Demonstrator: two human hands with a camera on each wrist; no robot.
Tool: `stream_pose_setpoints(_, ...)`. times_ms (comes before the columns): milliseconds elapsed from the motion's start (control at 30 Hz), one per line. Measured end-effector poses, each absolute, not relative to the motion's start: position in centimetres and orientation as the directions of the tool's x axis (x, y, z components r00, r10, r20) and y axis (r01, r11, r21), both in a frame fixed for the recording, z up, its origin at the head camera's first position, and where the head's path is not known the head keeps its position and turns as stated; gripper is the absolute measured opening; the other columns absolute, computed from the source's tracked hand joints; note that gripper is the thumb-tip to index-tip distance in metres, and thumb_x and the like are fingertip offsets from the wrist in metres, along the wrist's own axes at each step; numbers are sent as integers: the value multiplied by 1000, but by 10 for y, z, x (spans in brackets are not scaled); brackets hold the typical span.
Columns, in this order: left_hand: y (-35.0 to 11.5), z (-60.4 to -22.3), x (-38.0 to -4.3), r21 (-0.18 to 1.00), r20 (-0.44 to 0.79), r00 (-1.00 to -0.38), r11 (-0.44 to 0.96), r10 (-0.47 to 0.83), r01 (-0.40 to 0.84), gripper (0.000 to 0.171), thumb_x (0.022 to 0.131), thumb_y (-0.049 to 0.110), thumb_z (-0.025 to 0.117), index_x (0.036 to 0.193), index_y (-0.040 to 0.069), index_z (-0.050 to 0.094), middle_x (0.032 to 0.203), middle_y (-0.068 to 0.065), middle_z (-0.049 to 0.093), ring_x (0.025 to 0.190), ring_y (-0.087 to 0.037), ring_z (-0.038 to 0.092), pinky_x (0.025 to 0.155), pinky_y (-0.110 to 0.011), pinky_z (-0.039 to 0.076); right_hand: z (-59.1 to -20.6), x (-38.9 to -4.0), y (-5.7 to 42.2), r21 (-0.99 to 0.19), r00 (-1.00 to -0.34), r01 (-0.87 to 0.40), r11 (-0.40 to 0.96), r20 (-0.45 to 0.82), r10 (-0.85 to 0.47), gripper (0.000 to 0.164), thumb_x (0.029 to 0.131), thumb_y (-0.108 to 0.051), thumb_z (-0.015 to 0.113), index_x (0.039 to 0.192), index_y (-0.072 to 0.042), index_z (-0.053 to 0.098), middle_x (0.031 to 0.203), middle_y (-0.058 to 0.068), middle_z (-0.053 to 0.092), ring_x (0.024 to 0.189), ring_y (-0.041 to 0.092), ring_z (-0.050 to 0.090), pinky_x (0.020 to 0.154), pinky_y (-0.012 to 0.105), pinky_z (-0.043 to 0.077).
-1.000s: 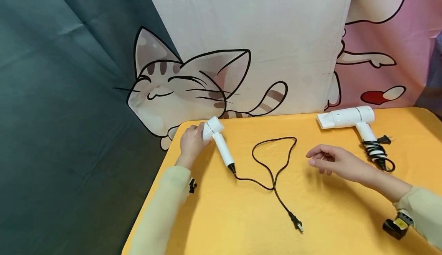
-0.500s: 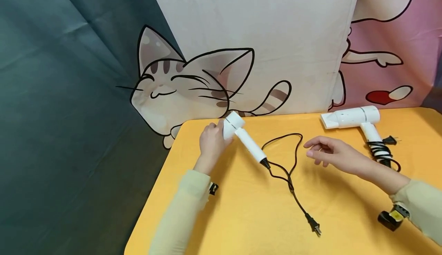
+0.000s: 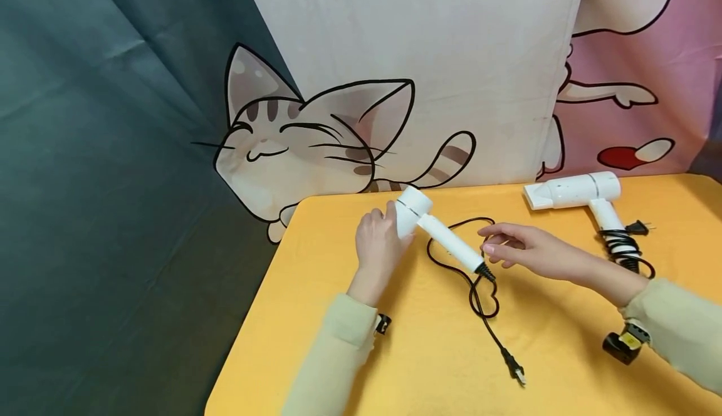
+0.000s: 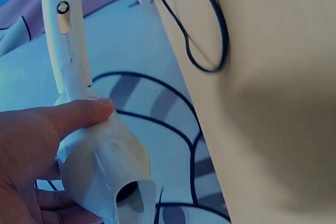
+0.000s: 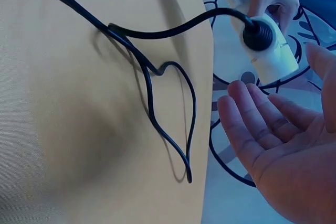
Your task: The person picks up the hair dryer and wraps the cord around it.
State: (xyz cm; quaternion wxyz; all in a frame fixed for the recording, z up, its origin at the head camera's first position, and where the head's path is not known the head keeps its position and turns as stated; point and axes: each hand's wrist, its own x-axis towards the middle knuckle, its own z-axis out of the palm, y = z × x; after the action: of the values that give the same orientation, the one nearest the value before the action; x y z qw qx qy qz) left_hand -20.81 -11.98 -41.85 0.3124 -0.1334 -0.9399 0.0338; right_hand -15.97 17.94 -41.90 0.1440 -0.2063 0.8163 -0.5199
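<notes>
Nearest, a black plug lies on the yellow bench, to the left of the wrapped dryer and nearer the person; it has stayed where it was half a second ago. Its black cord runs away from it, also left of the wrapped dryer, and now shows a small extra bend below the handle end. The right hand, just left of the wrapped dryer's handle and slightly nearer, has shifted a little leftward; its fingers are loosely spread and hold nothing. The left hand, well left of the wrapped dryer, grips the head of the held dryer and has carried it rightward, so the gap to the wrapped dryer is smaller and the handle end is now just beside the right hand. The wrapped dryer itself has not moved. Beyond and left of it smiles a printed cat.
</notes>
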Motion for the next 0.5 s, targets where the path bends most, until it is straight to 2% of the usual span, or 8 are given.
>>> stream_pose_setpoints(200, -96, -427, -198, -193, 603, -748, 960, 279, 202, 83, 67, 64, 97, 125, 9, 76, 89, -10, 76, 76, -23, 72, 71, -33, 60, -418, -166, 182, -915, -879, -126, 384, -76, -471, 57, 110, -28, 63, 151, 8, 49, 128, 17, 68, 102, 15, 72, 85, 34, 64)
stream_pose_setpoints(500, -71, -429, -187, -219, 549, -793, 961, 265, 170, 84, 73, 67, 91, 132, 12, 72, 96, -8, 77, 85, -24, 74, 90, -38, 61, -428, -173, 182, -914, -871, -99, 394, -112, -479, 57, 105, -26, 71, 148, 6, 53, 123, 13, 70, 102, 18, 70, 81, 31, 62)
